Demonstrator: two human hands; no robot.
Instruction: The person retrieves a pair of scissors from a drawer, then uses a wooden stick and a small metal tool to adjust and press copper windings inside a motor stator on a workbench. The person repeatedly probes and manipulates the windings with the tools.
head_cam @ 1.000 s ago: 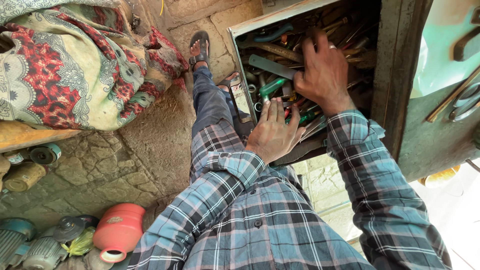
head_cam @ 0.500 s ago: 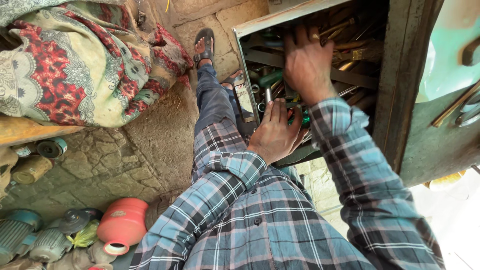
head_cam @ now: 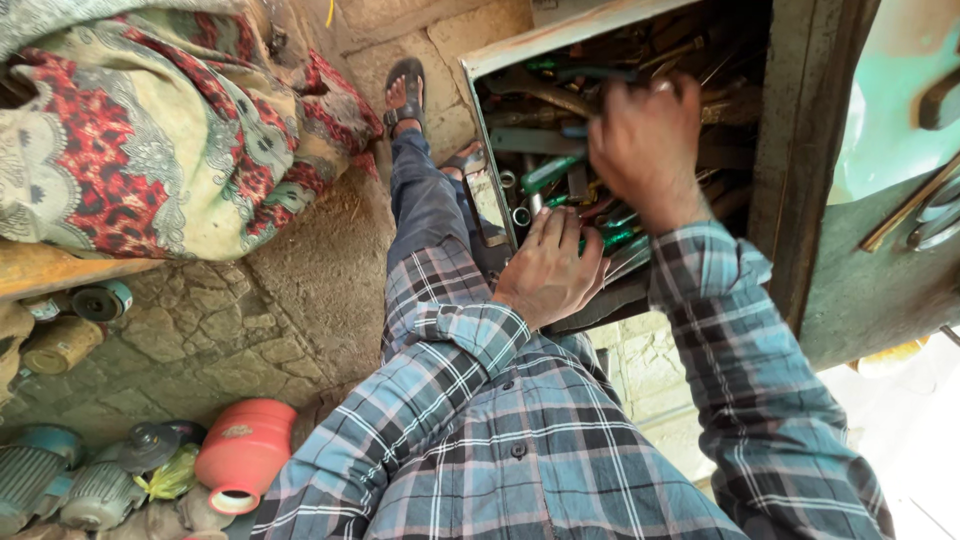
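Tools crowd the open metal toolbox (head_cam: 480, 130), and we take that box as our landmark. Our right hand (head_cam: 648, 140) reaches deep inside it, fingers curled among the tools; we cannot tell whether they clamp anything. Our left hand (head_cam: 548, 268) rests at the box's near edge, fingers together, touching green-handled screwdrivers (head_cam: 610, 238). Well left of the box lies a patterned blanket (head_cam: 150, 150).

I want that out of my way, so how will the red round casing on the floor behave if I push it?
The red casing looks like rigid metal, so probably heavy and stiff. It lies on its side with a rounded body, so it may roll rather than slide. The uneven stone floor would likely make it wobble.
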